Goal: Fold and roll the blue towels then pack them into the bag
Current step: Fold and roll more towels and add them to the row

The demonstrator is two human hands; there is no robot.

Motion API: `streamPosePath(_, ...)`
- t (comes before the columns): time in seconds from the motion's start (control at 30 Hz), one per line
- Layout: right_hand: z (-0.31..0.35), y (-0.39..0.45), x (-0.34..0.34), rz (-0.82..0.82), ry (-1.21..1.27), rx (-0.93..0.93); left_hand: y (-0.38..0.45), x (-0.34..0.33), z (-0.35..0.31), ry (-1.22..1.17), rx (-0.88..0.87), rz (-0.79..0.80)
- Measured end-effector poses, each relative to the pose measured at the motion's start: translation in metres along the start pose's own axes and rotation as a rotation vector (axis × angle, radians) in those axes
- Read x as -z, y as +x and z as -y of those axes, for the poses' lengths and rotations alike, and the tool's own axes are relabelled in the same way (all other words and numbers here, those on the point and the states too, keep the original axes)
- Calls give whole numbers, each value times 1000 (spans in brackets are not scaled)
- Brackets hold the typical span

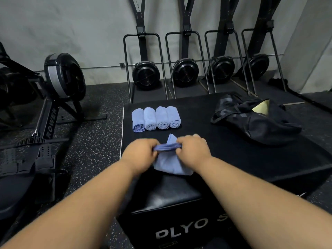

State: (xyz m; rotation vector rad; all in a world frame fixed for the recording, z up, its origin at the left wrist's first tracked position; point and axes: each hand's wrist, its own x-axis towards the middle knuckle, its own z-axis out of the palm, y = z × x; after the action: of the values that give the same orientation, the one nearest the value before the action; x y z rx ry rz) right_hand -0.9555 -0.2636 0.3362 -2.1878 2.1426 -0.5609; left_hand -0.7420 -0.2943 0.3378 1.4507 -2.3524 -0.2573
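Lay at the centre of the frame on the black plyo box [224,159], pale blue towel [168,163], half rolled, loose end spread flat toward the bottom, rolled edge blurred. Gripped that rolled edge from both sides, left hand [142,152] and right hand [193,150], fingers curled round it. Stood just above in a touching row, four rolled blue towels [156,119]; slumped at the upper right, well apart, open black bag [255,121].
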Motion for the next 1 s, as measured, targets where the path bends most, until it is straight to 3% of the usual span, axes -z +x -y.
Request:
streamPosePath(0.1, 18, 55, 34, -155, 74, -22, 55, 36, 3, -8, 102, -140)
streamPosePath(0.27, 39, 88, 102, -594, 137, 109, 81, 111, -29, -197, 53, -550)
streamPosePath(0.37, 26, 66, 98, -679, 180, 285, 41, 105, -31, -207, -26, -548)
streamPosePath(0.47, 9, 13, 51, -437, 187, 437, -30, 52, -9, -122, -13, -385)
streamPosePath(0.63, -18, -84, -33, 230, 210, 347, -128, -28, 19, -120, 168, 70)
streamPosePath(1.0, -17, -119, -37, 331, 232, 274, -158, -48, 24, -135, 66, 148)
